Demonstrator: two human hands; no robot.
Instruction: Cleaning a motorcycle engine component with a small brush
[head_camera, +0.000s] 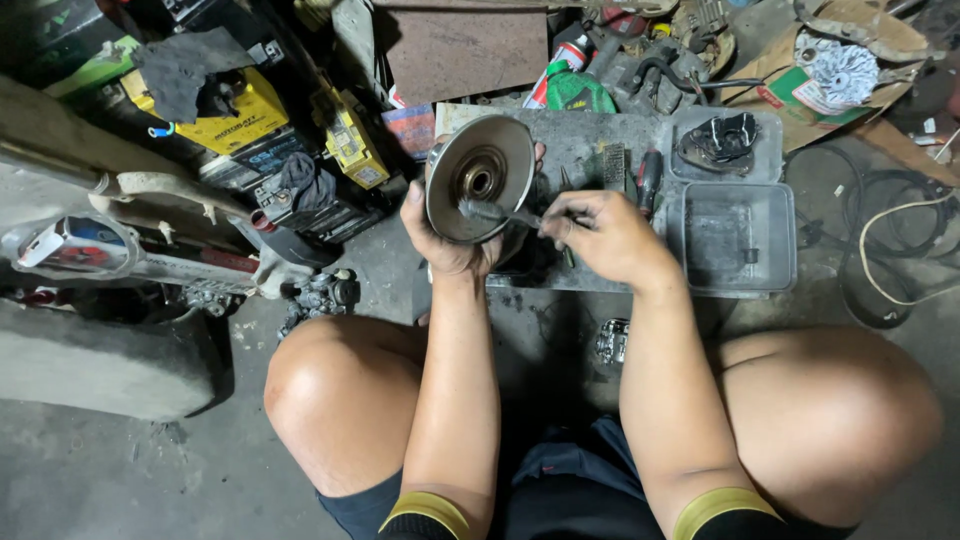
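My left hand (442, 235) holds a round grey metal pulley disc (480, 176) upright, its cupped face with a central hub turned toward me. My right hand (603, 232) grips a small dark brush (492, 212), whose bristled end rests against the lower face of the disc. Both hands are above a grimy grey board (590, 150) on the floor, between my bare knees.
Two grey plastic trays (735, 240) sit to the right, the far one holding a dark part (722, 140). A carburettor-like part (320, 295) and scooter bodywork (120, 250) lie left. Yellow batteries (235, 125), spray cans (560, 75), cables (890, 250) and a small metal piece (611, 340) surround me.
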